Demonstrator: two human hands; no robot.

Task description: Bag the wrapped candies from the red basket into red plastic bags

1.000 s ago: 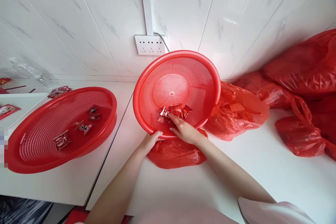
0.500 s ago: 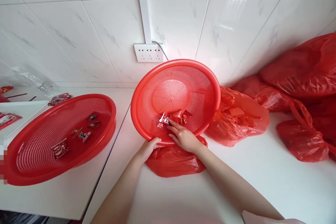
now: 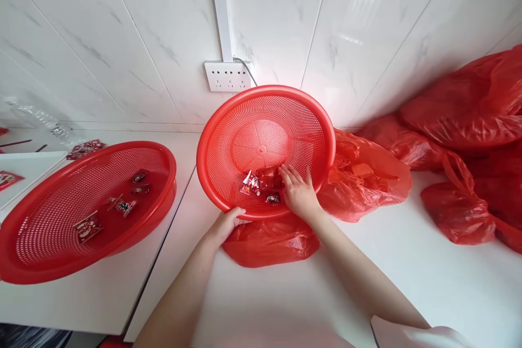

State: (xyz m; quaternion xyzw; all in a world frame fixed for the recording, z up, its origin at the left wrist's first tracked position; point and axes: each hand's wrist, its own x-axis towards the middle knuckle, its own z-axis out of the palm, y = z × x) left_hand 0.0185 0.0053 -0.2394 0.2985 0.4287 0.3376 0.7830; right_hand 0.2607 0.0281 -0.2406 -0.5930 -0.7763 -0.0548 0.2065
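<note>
A round red plastic sieve basket [image 3: 261,119] is tilted up toward me on the white counter, resting on red plastic bags. My left hand [image 3: 225,224] grips its near rim, thumb on the edge. My right hand [image 3: 298,193] lies inside the basket at the lower right with its fingers spread, touching a small heap of red wrapped candies [image 3: 261,184]. A second red sieve basket [image 3: 49,228] sits to the left on another surface, with several small red packets [image 3: 122,205] scattered in it.
Red plastic bags: one [image 3: 269,239] under the tilted basket, one [image 3: 367,179] right of it, several more [image 3: 468,119] piled at the far right. A white socket strip [image 3: 227,76] on the tiled wall. Loose packets [image 3: 84,148] and a white tray [image 3: 28,166] at the far left.
My right hand moved from the middle of the candy heap to its right side and spread its fingers. The candies shifted a little. My left hand stayed on the rim.
</note>
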